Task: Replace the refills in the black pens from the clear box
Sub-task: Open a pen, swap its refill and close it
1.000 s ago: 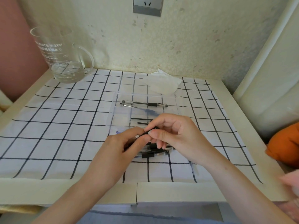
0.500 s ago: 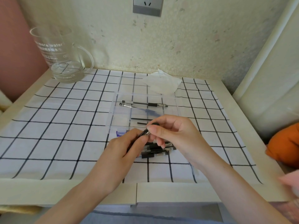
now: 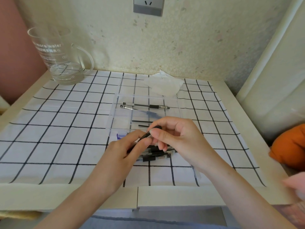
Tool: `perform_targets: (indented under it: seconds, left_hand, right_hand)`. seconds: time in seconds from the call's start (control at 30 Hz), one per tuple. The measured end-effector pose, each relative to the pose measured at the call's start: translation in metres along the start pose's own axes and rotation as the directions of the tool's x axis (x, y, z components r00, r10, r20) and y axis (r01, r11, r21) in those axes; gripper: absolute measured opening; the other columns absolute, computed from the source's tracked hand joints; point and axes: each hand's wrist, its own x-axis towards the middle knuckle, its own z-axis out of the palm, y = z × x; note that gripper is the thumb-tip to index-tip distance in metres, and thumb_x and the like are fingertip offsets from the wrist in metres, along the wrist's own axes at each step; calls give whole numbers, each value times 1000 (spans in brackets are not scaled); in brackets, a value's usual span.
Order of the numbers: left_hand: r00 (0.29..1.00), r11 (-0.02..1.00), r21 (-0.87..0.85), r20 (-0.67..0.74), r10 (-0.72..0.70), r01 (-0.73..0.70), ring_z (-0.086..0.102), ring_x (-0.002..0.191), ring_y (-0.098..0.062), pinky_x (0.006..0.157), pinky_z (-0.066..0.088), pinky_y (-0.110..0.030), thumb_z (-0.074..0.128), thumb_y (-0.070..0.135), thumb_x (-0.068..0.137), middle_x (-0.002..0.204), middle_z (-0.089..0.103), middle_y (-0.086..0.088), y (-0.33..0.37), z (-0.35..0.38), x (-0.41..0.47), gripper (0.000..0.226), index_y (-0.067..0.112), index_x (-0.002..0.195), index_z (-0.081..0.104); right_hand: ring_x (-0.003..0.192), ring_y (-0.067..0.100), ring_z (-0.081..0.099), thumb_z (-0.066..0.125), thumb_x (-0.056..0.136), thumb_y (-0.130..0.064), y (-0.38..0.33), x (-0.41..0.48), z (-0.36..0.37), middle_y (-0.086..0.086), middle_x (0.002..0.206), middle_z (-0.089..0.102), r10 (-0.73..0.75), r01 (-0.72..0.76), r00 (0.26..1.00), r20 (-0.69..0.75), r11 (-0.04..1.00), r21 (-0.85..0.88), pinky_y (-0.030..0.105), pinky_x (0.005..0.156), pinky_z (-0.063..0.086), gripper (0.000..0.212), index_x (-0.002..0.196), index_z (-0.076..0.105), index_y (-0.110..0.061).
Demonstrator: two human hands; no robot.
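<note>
A clear box (image 3: 115, 111) sits mid-table on the checked cloth. In its far compartment lie two pens (image 3: 145, 106); nearer lie loose black refills (image 3: 142, 121) and a bluish piece (image 3: 152, 114). Both hands meet above the box's near end. My left hand (image 3: 122, 151) grips the lower barrel of a black pen (image 3: 145, 135), which slants up to the right. My right hand (image 3: 176, 134) pinches the pen's upper end, its black tip showing at my fingertips. Under my hands lies a pile of black pens (image 3: 153, 157), partly hidden.
A clear glass jug (image 3: 57, 55) with a little water stands at the back left. A crumpled white tissue (image 3: 165, 85) lies behind the box. A small purple item (image 3: 121, 136) sits at the box's near left corner. An orange object (image 3: 290, 146) lies off the right edge.
My hands have drawn slightly apart along the pen, so a short dark length of it now shows between them. My right hand has lifted a little.
</note>
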Motion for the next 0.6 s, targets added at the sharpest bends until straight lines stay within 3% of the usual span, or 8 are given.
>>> perform_targets:
  seconds: [0.1, 0.2, 0.3, 0.43, 0.6]
  left_hand:
    - [999, 999, 31, 1, -33, 33, 31, 48, -7, 48, 27, -18, 45, 60, 74, 52, 41, 5, -2, 4, -3, 30, 40, 93, 58]
    - [995, 997, -10, -63, -73, 72, 37, 48, -5, 48, 32, -14, 46, 42, 87, 53, 46, 7, -5, 4, -1, 12, 36, 96, 53]
    - [989, 996, -53, -125, -81, 75, 47, 54, -4, 53, 39, -11, 42, 20, 94, 64, 58, 4, -7, -1, 3, 14, 30, 98, 52]
    - [987, 995, -69, -139, -79, 70, 54, 61, -5, 55, 40, -9, 45, 18, 93, 75, 66, 6, -7, -2, 5, 11, 26, 97, 52]
    - [987, 992, -83, -122, -109, 99, 62, 68, -2, 64, 48, -14, 55, 21, 89, 79, 71, 13, -5, 1, 4, 13, 31, 98, 53]
  right_hand:
    - [58, 10, 57, 62, 88, -13, 1, 1, -6, 2, 69, 66, 25, -26, 999, -34, 999, -28, 22, 57, 48, 9, 92, 70, -11]
    - [63, 12, 62, 62, 88, -11, -5, 1, -23, 3, 74, 70, 62, -64, 997, -50, 996, -54, 23, 59, 49, 8, 93, 68, -10]
    - [63, 12, 66, 65, 86, -9, -8, -4, -34, 7, 80, 74, 205, -190, 976, 76, 967, -171, 26, 58, 50, 9, 94, 63, -7]
    - [70, 25, 71, 67, 86, -15, -1, -12, -23, 4, 79, 75, 388, -287, 898, 207, 873, -395, 26, 52, 50, 12, 92, 59, -9]
    - [45, 8, 60, 66, 86, -30, 8, -15, -15, 0, 71, 71, 415, -259, 904, 99, 719, -645, 18, 51, 42, 11, 86, 58, -22]
